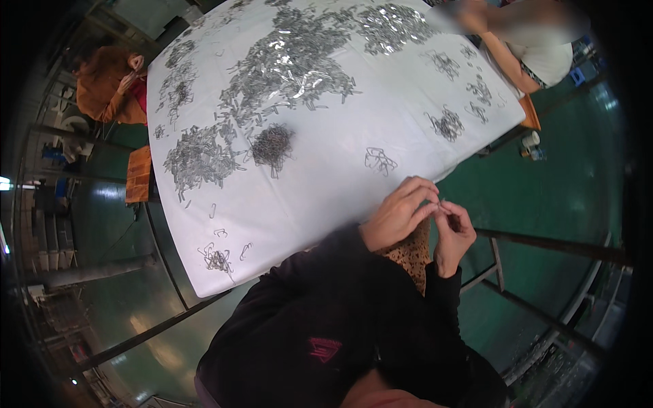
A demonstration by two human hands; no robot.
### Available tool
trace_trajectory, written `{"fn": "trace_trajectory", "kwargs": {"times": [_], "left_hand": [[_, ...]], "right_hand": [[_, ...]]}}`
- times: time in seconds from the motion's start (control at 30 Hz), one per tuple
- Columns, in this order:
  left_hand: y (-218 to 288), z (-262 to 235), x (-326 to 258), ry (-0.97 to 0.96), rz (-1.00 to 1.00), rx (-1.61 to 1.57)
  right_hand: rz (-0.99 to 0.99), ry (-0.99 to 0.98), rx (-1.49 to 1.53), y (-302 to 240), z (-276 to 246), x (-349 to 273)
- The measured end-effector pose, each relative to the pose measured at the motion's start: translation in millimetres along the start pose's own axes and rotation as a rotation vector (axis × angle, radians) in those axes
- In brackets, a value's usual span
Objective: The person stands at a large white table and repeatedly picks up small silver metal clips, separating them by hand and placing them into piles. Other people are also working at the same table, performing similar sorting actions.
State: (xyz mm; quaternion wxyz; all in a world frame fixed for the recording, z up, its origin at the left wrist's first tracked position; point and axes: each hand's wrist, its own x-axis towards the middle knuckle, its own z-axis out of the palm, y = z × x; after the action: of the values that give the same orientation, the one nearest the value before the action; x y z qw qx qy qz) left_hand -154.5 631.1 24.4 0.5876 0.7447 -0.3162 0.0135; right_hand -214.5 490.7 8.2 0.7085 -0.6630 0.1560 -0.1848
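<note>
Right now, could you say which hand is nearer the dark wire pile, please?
Left. The left hand is to the right of the dark wire pile; the right hand is farther right.

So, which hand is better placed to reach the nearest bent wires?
Probably the left hand: it is nearer the bent wires, at the table edge. The right hand is farther, beyond that edge.

Hands (401,214) together, metal pieces (286,68), white table (326,149)
</note>
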Motion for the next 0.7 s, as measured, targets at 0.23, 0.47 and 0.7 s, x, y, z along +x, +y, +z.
{"fn": "trace_trajectory", "kwargs": {"times": [0.23,0.47,0.7], "left_hand": [[-5,1,-8,0.064,-0.174,-0.141],[-22,-1,-31,-0.048,-0.094,-0.190],[-43,-1,-49,-0.085,-0.048,-0.226]], "right_hand": [[-0.127,-0.052,-0.089,3,-8,15],[-0.324,-0.440,-0.421,-39,56,138],[-0.749,-1.022,-0.611,61,281,216]]}}
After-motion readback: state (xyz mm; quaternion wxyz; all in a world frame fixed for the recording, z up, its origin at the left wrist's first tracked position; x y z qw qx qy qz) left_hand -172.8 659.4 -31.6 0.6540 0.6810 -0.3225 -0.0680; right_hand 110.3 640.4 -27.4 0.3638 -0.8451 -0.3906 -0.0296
